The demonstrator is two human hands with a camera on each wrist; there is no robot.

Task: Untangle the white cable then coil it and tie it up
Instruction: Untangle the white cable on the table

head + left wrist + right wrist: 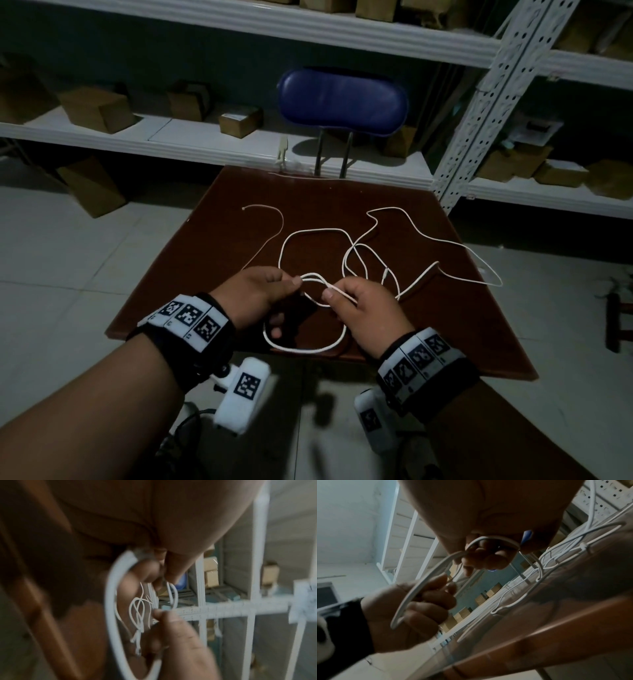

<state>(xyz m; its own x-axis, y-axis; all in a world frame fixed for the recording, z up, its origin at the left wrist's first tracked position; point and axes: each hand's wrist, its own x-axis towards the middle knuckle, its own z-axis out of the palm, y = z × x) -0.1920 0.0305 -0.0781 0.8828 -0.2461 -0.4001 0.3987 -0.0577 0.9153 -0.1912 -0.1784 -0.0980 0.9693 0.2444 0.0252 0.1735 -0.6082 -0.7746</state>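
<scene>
A long thin white cable (404, 233) lies in crossing loops over a dark brown table (462, 318). One free end (244, 208) rests at the far left. Above the table's near edge my left hand (260, 294) pinches a strand between thumb and fingertips. A few centimetres to its right my right hand (363, 308) pinches another strand of the same small crossing (313, 278). A larger loop (305, 346) hangs below both hands. The left wrist view shows that loop (109, 601) blurred and close. In the right wrist view the cable (412, 591) runs across my left hand (412, 609).
A blue-backed chair (342, 99) stands behind the table. White metal shelving (239, 144) with several cardboard boxes lines the back wall, and a perforated upright (479, 113) stands at the right. Pale tiled floor (61, 246) surrounds the table.
</scene>
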